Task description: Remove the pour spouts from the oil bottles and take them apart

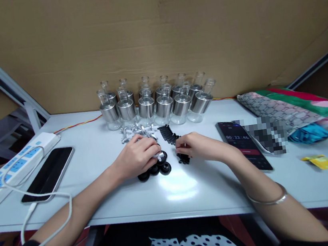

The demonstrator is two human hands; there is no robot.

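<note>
My left hand (139, 154) is closed round a small silver part (158, 155), over a cluster of round black caps (165, 168). Behind that hand lies a pile of clear and silver pieces (142, 130). My right hand (189, 146) has its thumb and fingers pinched together at a row of thin black pieces (168, 133); whatever is between the fingertips is too small to make out. Small black bits (183, 159) lie just beneath the right fingertips.
Two rows of glass bottles with metal sleeves (146, 108) stand at the back. A power strip (18, 166), white cable and phone (50, 174) are left; another phone (244, 144), a yellow packet (320, 162) and patterned fabric (280, 109) are right.
</note>
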